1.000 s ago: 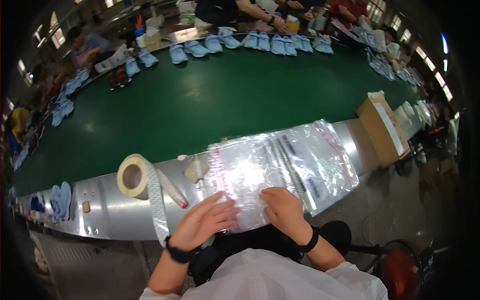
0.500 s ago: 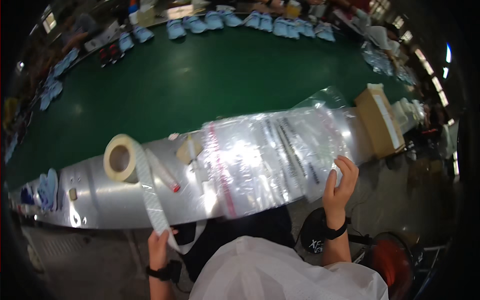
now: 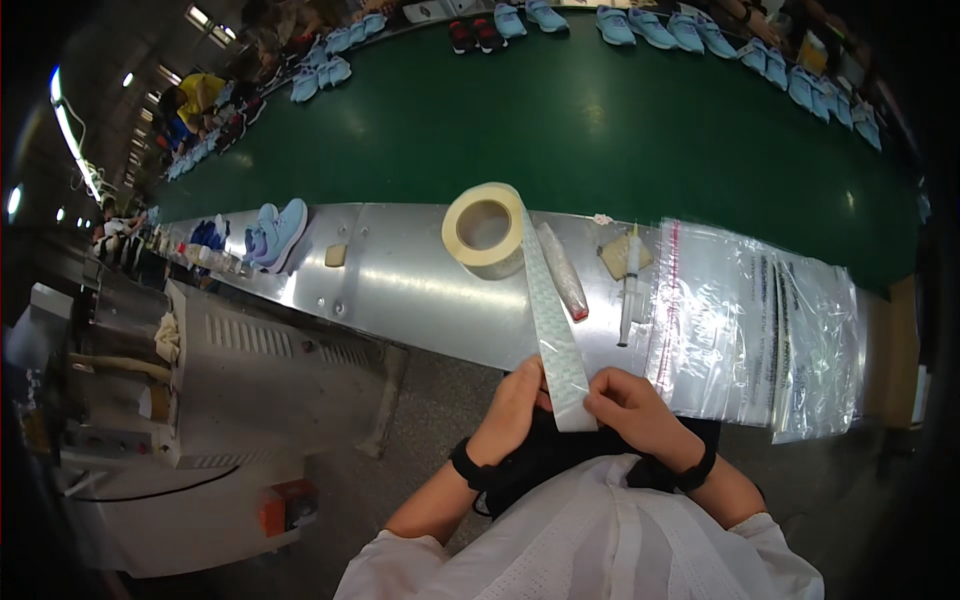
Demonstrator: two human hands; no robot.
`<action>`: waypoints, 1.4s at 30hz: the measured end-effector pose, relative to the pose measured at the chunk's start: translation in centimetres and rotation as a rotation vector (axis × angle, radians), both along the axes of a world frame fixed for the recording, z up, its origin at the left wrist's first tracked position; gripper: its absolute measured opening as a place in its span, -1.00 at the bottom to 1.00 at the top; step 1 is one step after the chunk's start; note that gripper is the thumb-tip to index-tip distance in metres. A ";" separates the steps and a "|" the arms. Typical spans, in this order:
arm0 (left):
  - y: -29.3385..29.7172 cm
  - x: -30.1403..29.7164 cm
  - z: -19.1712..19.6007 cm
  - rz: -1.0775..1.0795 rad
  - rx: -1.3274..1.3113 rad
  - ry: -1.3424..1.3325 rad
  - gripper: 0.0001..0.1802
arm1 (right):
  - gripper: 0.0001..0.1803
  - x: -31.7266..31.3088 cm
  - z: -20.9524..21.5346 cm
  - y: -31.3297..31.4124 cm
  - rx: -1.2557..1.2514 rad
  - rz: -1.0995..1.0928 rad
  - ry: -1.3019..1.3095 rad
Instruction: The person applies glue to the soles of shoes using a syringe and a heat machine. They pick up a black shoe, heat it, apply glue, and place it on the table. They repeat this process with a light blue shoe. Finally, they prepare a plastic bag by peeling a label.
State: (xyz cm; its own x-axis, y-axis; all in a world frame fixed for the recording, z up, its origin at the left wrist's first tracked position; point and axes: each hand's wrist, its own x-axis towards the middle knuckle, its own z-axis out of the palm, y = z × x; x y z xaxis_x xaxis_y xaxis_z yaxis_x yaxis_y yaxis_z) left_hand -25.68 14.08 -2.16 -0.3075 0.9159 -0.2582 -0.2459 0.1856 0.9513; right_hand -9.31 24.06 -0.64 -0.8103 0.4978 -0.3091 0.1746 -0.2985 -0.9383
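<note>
A roll of pale stickers (image 3: 470, 262) stands on the metal table edge. Its unwound sticker strip (image 3: 553, 320) runs down over the edge towards my body. My left hand (image 3: 512, 408) is closed at the strip's left side, some fingertips hidden behind it. At the strip's lower right edge, my right hand (image 3: 640, 410) pinches it between thumb and fingers. Beside the roll lie a clear wrapped tube with a red end (image 3: 563, 272), a tan block (image 3: 618, 257) and a slim white syringe-like tool (image 3: 630, 288). Clear plastic bags (image 3: 712, 320) lie flat to the right.
Beyond the metal ledge (image 3: 400, 265) stretches a green work surface (image 3: 390, 140), lined with light-blue shoes (image 3: 655, 30) at its far side. Another pair of shoes (image 3: 278, 235) stands left. A metal machine (image 3: 270, 370) is at lower left, a cardboard box (image 3: 903, 350) at far right.
The view has swung left. My right hand has come from the plastic bags to the sticker strip, beside my left hand, and now pinches its edge.
</note>
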 end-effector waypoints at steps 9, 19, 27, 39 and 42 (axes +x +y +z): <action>6.1 -10.0 -0.9 0.216 -0.120 -0.134 -0.66 | -0.86 4.3 2.9 0.8 0.201 0.392 -0.140; -0.4 3.6 4.3 -0.165 0.162 0.765 -0.75 | -0.86 2.3 1.8 1.1 0.383 0.069 0.013; 0.2 3.8 3.6 -0.103 0.049 0.284 -0.81 | -0.85 1.9 1.8 0.0 0.541 -0.151 -0.056; 3.4 3.4 5.0 -0.027 0.031 0.358 -0.89 | -0.86 5.8 -0.2 1.1 0.652 -0.108 -0.171; 3.4 5.1 4.6 -0.280 0.041 0.615 -0.82 | -0.89 5.8 1.5 1.6 0.707 -0.082 -0.056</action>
